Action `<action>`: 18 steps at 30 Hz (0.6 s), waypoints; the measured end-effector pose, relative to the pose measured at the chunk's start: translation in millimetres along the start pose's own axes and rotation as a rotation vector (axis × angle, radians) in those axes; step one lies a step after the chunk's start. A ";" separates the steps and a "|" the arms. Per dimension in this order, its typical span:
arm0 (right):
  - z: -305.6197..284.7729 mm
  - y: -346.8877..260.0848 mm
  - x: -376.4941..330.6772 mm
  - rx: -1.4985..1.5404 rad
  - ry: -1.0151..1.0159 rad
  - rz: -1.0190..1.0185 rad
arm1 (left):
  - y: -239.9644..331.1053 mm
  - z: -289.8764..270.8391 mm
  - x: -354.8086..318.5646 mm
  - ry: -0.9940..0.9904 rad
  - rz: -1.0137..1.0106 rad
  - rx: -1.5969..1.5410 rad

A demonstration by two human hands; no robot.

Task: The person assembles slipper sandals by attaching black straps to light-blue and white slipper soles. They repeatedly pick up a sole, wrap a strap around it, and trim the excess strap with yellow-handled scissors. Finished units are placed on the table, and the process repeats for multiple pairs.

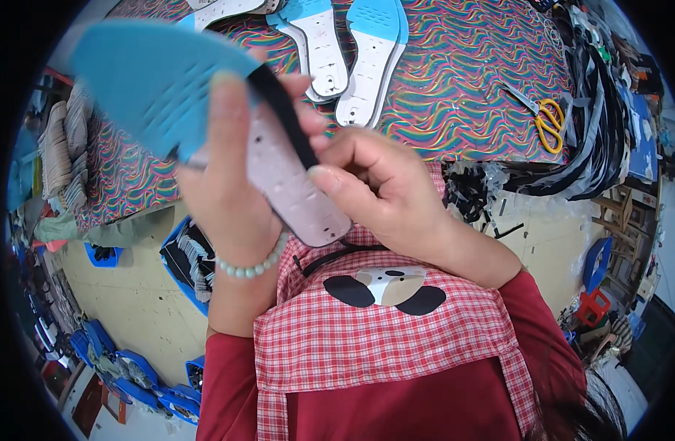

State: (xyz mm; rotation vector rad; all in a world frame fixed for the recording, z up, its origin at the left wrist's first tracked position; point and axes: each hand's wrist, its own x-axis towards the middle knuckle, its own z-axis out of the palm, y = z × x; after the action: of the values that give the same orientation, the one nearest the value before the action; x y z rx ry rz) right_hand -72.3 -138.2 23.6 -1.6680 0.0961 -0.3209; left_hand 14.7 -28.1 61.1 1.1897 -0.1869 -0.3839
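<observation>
Insole [205, 125]: blue forepart, pale heel end, held up in the centre-left of the frame, heel pointing down toward the apron.
Left hand [231, 198]: wrapped around the insole from behind, fingers closed on it, bead bracelet [253, 264] on the wrist.
Right hand [381, 184]: thumb and fingers pinched on a black strip [282, 114] lying along the insole's edge.
Table [455, 81]: wavy rainbow cloth, top of frame, more insoles [352, 51] lying on it.
Scissors [543, 117]: yellow handles, upper right, well apart from both hands.

Shoe workshop: insoles [367, 59], scissors [547, 121], strap bundles [594, 110].
</observation>
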 end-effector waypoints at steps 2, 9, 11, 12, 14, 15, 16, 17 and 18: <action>-6.9 -2.2 11.8 -0.311 0.095 -0.184 | -6.9 1.8 4.7 -0.073 -0.019 0.033; -30.4 -3.1 23.5 -0.513 0.083 -0.332 | -25.7 -16.1 -2.3 -0.243 -0.060 -0.060; -31.6 -0.7 47.8 -0.483 0.195 -0.481 | -23.2 -19.5 -0.8 -0.312 -0.044 0.155; -26.2 -2.4 50.8 -0.423 0.147 -0.439 | -23.1 -17.4 -2.0 -0.325 -0.089 0.115; -20.5 -8.8 56.6 -0.296 0.045 -0.362 | -24.1 -19.9 -2.6 -0.393 -0.182 -0.054; -20.8 -12.4 59.4 -0.323 -0.023 -0.384 | -26.7 -27.1 0.1 -0.451 -0.227 -0.182; -21.0 -18.2 57.1 -0.123 -0.046 -0.218 | -28.0 -31.5 3.1 -0.508 -0.270 -0.311; -20.9 -24.8 52.4 0.078 -0.068 -0.052 | -27.4 -35.4 8.4 -0.522 -0.244 -0.309; -19.4 -13.7 47.1 0.100 -0.059 -0.038 | -27.2 -38.9 13.6 -0.538 -0.218 -0.307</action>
State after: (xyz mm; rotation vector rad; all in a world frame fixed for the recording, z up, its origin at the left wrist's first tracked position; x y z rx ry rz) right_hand -34.1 -166.9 46.0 -1.5805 0.0040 -0.3001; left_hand 35.2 -8.3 20.8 0.7848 -0.4479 -0.8916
